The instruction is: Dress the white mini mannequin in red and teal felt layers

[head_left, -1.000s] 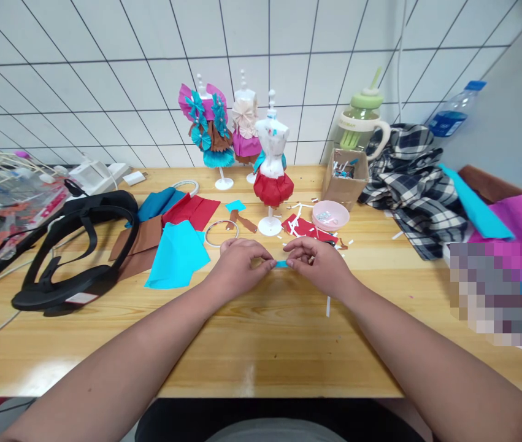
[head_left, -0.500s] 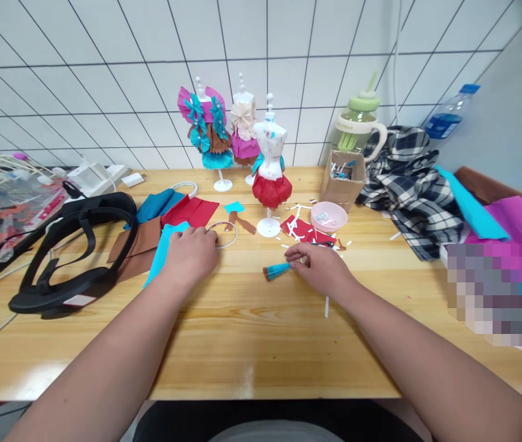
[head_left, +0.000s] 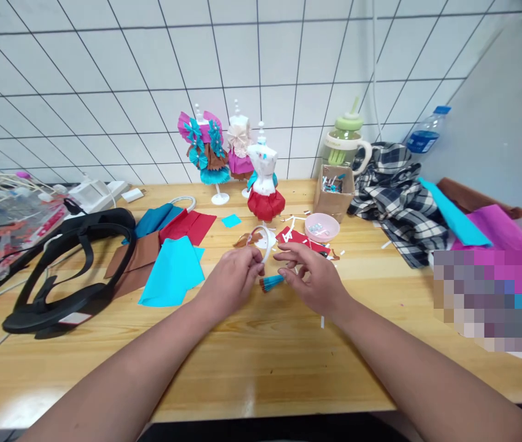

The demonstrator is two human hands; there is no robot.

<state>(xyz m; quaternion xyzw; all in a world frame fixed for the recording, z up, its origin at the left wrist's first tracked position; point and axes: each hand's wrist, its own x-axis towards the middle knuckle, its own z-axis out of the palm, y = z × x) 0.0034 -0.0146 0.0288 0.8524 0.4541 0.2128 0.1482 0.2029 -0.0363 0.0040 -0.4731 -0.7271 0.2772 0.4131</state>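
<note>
Pinched in my left hand [head_left: 233, 276] is a thin roll of white tape [head_left: 267, 247], held upright above the table. My right hand [head_left: 318, 279] hovers just right of the roll, its fingers apart and curved. Below, between the two hands, lies a pleated blue paper fan [head_left: 270, 283] with a brown edge. The fan's narrow end is partly hidden behind my right thumb. Behind the hands stands a small white mannequin [head_left: 263, 159] in a puffed red paper skirt [head_left: 265, 204]. The tape roll overlaps the mannequin's base in view.
Cyan paper [head_left: 173, 270] and red paper [head_left: 191, 227] lie to the left, beside a black headset [head_left: 72, 270]. A pink bowl [head_left: 322, 228], a cardboard box [head_left: 334, 199] and a green-lidded cup [head_left: 347, 138] stand at right. Two dressed mannequins [head_left: 210, 156] are near the wall.
My left hand has moved right from the cyan paper, lifting the tape roll from the table. My right hand has let go of the pleated fan and opened. The camera view has shifted slightly.
</note>
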